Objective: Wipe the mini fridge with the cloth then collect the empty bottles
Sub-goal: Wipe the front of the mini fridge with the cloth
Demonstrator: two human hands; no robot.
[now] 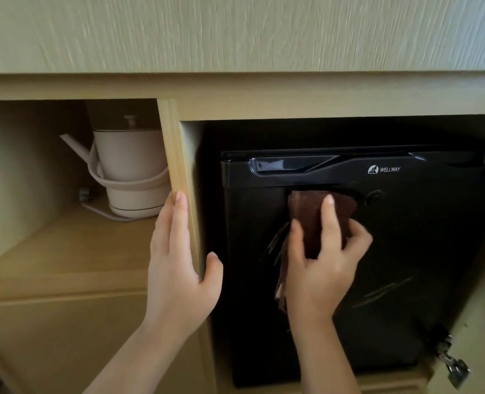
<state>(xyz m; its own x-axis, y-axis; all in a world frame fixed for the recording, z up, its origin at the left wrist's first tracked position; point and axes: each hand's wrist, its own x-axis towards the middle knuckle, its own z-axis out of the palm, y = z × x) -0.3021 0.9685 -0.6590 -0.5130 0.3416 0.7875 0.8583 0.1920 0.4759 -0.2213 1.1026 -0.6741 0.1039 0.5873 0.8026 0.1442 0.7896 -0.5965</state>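
The right hand (322, 260) presses a dark brown cloth (318, 220) flat against the front of the black mini fridge (406, 251). The fingers are spread over the cloth and curl around its sides, so the hand is closed on it and holds it against the door. The top of the cloth shows above the fingertips, just under the glossy band with the handle (292, 164) and the white logo (384, 169). A folded corner of the cloth hangs down to the left of the wrist. To the right of this hand, pale streaks (383, 291) are seen on the door.

The left hand (178, 260) rests on the wooden post (178, 166) that divides the cabinet, with the fingers flat on its front and the thumb going around its right side, toward the fridge. It grips only the post. To the left of this hand, in the open shelf, a pale kettle (127, 166) stands on its base, with its cord (99, 213) lying on the shelf (64, 251). At the lower right, near the fridge corner, a metal hinge (451, 365) is fixed to the cabinet door (480, 322).
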